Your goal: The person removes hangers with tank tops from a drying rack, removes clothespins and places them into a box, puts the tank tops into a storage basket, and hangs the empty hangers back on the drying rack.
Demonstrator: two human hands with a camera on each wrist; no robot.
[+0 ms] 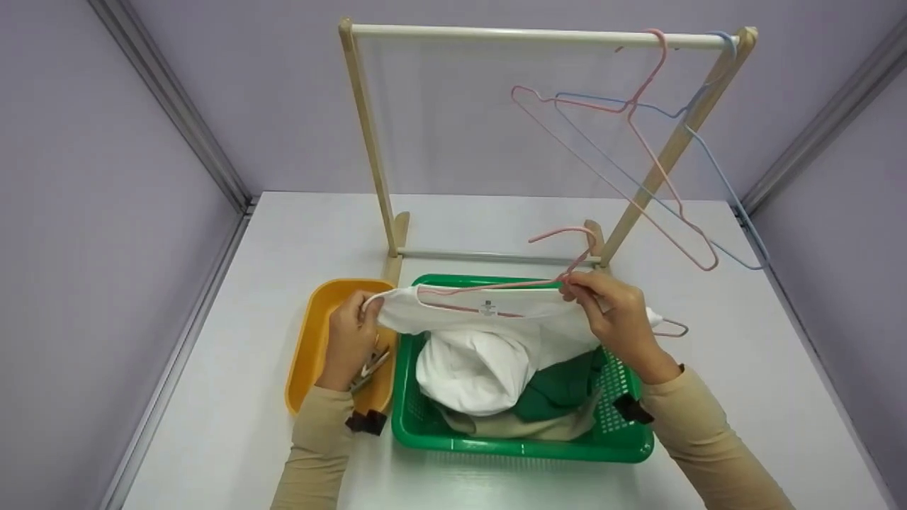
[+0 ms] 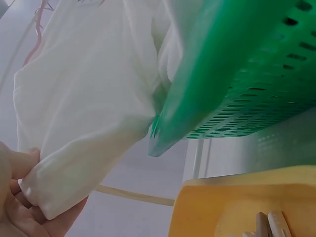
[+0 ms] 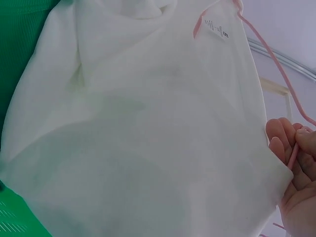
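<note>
A white shirt (image 1: 560, 329) with a small neck label hangs stretched between both hands, its body bunched over the green basket. My left hand (image 1: 352, 333) pinches the shirt's left shoulder or sleeve, with the thumb on the cloth in the left wrist view. The pink hanger (image 1: 517, 285) runs inside the neckline, its hook pointing up. My right hand (image 1: 615, 315) pinches this hanger near the base of its hook, beside the neckline. One hanger end pokes out past the shirt on the right. In the right wrist view, fingers and thumb close round the pink wire.
A wooden rack with a white rail (image 1: 496, 34) stands behind, carrying another pink hanger (image 1: 662, 163) and a blue hanger (image 1: 723, 170) at its right end. The green basket (image 1: 524, 448) holds green and beige clothes. Left of it, a yellow tray (image 1: 301, 368) contains several clothespins (image 1: 372, 365).
</note>
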